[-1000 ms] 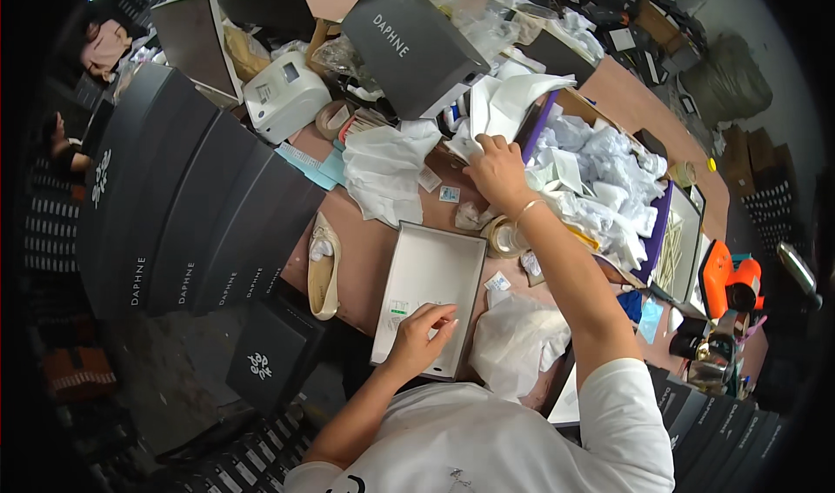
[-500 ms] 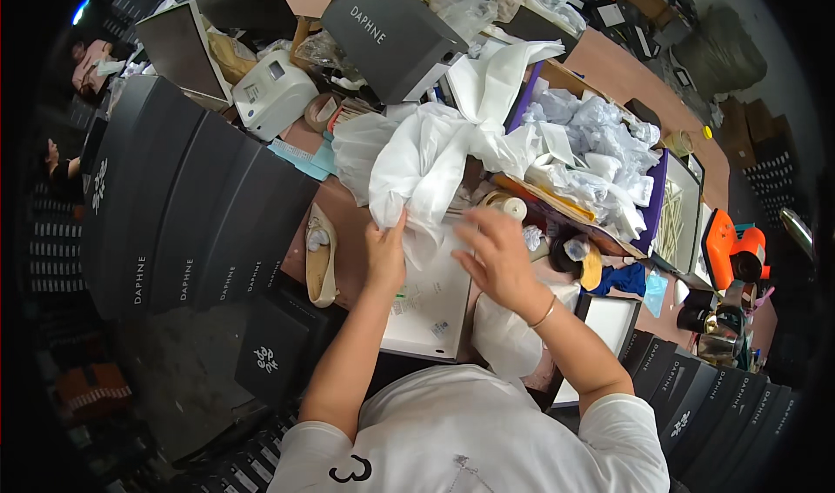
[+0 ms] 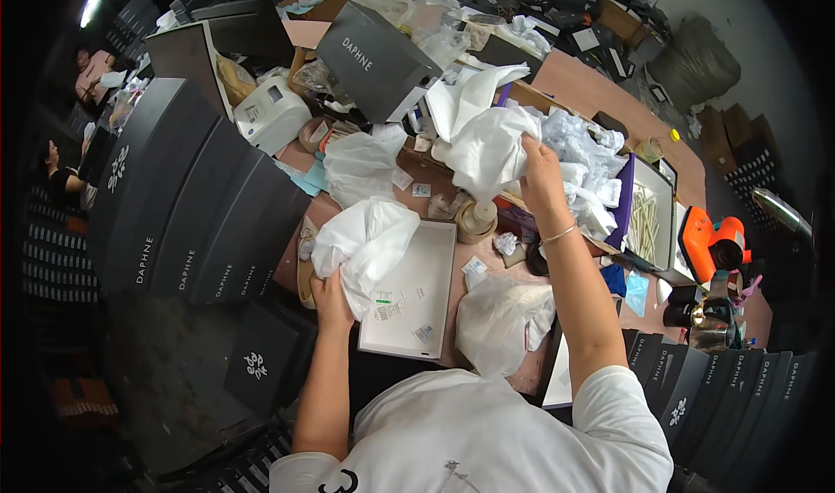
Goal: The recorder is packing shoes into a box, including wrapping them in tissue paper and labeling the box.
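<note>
My left hand (image 3: 332,300) is closed on a crumpled sheet of white tissue paper (image 3: 372,236), which hangs over the left edge of a shallow white box tray (image 3: 426,267). Farther right, my right hand (image 3: 541,176) pinches another sheet of tissue paper (image 3: 491,149) beside a bin of crumpled paper. A beige flat shoe (image 3: 304,271) lies left of the tray, mostly hidden by the tissue and my left hand. Beyond my left hand, more thin white tissue (image 3: 361,163) is spread on the table. A roll of tape (image 3: 477,222) stands by the tray's far right corner.
Dark shoe boxes (image 3: 165,189) stand in a row at left, more (image 3: 722,389) at lower right. A white label printer (image 3: 271,115) sits at the back left. The purple-edged bin (image 3: 628,202) and an orange tape dispenser (image 3: 696,243) are at right. A plastic bag (image 3: 500,319) lies near me.
My hands have moved apart: the left toward me and leftward, the right up and rightward. The right hand, without tissue before, now holds a sheet. More of the tray shows.
</note>
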`<state>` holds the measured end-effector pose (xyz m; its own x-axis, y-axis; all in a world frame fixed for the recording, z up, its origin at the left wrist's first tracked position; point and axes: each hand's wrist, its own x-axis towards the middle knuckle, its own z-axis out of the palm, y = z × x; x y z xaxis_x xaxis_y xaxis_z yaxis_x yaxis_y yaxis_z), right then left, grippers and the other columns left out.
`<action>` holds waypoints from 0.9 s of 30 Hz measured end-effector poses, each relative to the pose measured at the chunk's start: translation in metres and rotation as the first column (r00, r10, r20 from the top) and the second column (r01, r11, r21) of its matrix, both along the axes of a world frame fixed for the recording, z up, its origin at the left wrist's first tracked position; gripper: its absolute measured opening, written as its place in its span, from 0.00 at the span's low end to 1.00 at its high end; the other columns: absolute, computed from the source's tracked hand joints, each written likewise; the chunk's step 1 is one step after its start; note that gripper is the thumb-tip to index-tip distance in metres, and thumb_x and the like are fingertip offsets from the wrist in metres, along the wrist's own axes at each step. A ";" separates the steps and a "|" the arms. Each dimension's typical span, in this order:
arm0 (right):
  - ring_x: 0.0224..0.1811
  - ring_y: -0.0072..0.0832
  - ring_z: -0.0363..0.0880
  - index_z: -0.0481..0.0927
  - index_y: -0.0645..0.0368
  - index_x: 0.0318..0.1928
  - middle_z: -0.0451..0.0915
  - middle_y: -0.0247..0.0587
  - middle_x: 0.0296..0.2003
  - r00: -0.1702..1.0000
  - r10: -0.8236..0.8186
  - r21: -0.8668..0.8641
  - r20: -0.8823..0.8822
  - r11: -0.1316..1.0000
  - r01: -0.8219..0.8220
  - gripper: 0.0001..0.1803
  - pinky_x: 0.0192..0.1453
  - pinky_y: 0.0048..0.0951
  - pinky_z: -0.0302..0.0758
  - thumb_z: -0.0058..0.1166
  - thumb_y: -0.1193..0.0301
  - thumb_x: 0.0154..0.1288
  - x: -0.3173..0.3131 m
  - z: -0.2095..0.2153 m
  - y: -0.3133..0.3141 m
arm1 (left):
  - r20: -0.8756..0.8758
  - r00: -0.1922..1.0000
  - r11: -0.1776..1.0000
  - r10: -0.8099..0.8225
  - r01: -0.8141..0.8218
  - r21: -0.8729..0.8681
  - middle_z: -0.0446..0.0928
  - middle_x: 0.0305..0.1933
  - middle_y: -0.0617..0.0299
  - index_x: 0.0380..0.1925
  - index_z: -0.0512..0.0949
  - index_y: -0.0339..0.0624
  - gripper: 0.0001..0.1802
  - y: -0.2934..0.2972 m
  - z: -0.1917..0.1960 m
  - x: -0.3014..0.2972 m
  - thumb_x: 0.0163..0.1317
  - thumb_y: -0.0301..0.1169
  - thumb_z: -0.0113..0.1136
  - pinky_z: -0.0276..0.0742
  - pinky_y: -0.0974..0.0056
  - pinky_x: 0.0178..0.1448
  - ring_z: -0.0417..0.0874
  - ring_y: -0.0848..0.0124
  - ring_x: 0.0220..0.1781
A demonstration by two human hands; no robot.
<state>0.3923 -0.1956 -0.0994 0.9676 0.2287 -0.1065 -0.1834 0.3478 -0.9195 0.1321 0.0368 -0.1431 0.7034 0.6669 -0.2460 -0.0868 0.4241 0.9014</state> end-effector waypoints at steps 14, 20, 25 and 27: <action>0.46 0.31 0.82 0.72 0.61 0.58 0.80 0.42 0.47 0.976 0.190 0.192 -0.103 0.967 -0.168 0.19 0.50 0.34 0.82 0.48 0.67 0.70 -0.096 0.015 -0.032 | -0.006 0.778 0.753 -0.629 0.611 0.244 0.76 0.51 0.59 0.62 0.64 0.43 0.39 -0.012 0.026 -0.006 0.47 0.18 0.69 0.77 0.68 0.51 0.79 0.72 0.49; 0.34 0.50 0.80 0.75 0.61 0.54 0.79 0.54 0.31 0.407 0.866 -0.824 0.291 0.443 -0.353 0.21 0.39 0.46 0.75 0.56 0.72 0.59 -0.194 0.009 0.033 | 0.241 0.780 0.805 -0.578 0.593 0.010 0.76 0.53 0.59 0.61 0.67 0.38 0.31 -0.043 -0.054 -0.040 0.62 0.39 0.63 0.77 0.69 0.51 0.79 0.74 0.51; 0.33 0.47 0.79 0.76 0.62 0.50 0.77 0.50 0.35 0.501 0.834 -0.793 0.231 0.460 -0.399 0.17 0.39 0.42 0.76 0.54 0.76 0.59 -0.239 -0.004 0.014 | 0.046 0.963 0.872 -0.264 0.259 -0.415 0.77 0.51 0.57 0.56 0.72 0.35 0.25 -0.029 -0.037 -0.047 0.71 0.45 0.47 0.77 0.65 0.53 0.79 0.69 0.49; 0.33 0.44 0.79 0.78 0.62 0.47 0.77 0.47 0.33 0.393 0.901 -0.793 0.181 0.371 -0.484 0.14 0.39 0.39 0.76 0.56 0.75 0.58 -0.252 -0.018 0.001 | 0.045 0.983 0.891 -0.176 0.178 -0.418 0.76 0.53 0.54 0.58 0.70 0.34 0.25 -0.010 -0.067 -0.055 0.71 0.43 0.48 0.76 0.60 0.58 0.79 0.64 0.52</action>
<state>0.1405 -0.1946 -0.1172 0.3533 0.9330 -0.0681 0.4782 -0.2427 -0.8441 0.0776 0.0271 -0.2099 0.8024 0.3676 -0.4701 0.0201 0.7706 0.6370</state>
